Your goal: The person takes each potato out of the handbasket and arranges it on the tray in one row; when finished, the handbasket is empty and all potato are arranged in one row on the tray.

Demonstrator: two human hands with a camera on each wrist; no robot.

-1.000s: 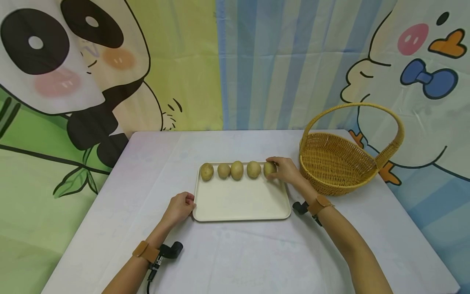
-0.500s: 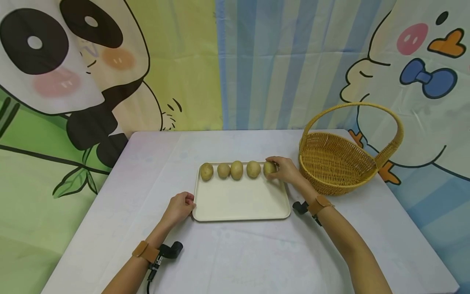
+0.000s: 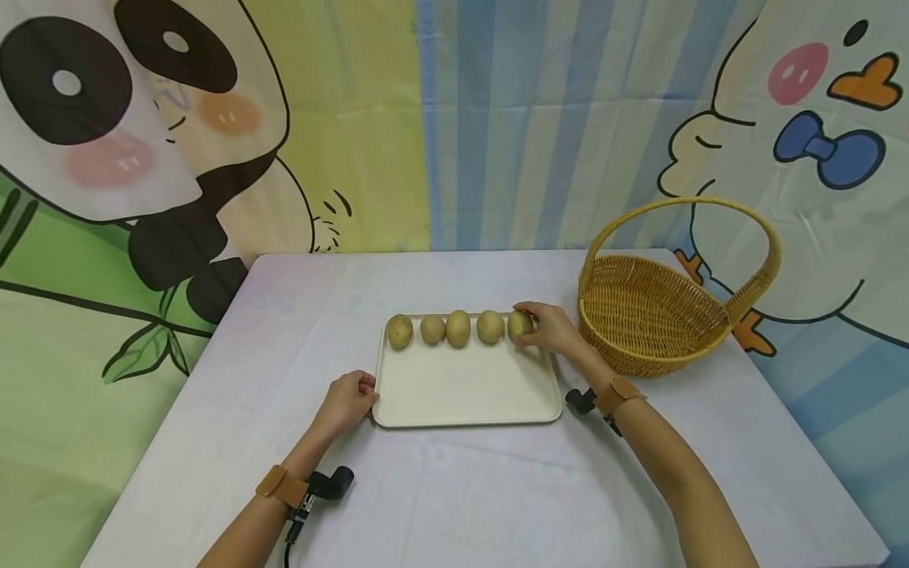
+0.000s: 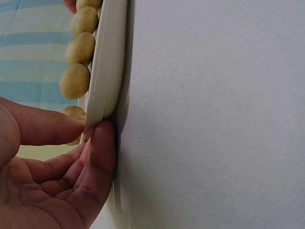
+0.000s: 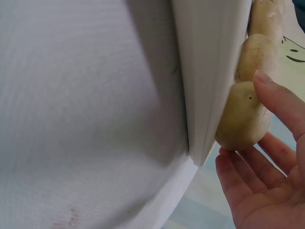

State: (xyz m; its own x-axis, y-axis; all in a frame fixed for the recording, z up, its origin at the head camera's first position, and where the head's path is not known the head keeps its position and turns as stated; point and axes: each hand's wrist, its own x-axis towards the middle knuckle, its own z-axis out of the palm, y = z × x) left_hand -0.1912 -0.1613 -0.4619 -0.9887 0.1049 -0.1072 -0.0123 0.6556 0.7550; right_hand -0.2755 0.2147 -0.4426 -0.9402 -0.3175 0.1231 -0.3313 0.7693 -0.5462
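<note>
Several potatoes (image 3: 458, 330) lie in a row along the far side of a cream rectangular tray (image 3: 461, 394). My right hand (image 3: 550, 327) holds the rightmost potato (image 5: 243, 117), thumb on the near side and fingers round the far end in the head view. That potato still rests on the tray. At the tray's near left, my left hand (image 3: 348, 402) pinches the rim (image 4: 102, 81); the left wrist view shows the thumb above it and curled fingers below. The leftmost potato (image 3: 400, 332) stands apart from the left hand.
A wicker basket (image 3: 653, 315) with a tall arched handle stands right of the tray, close to my right forearm. The white-covered table (image 3: 454, 497) ends at a cartoon-printed curtain (image 3: 497, 126) behind.
The rightmost potato has shifted very slightly left under my right hand. My left hand keeps its place on the tray rim, and the tray and basket stay put.
</note>
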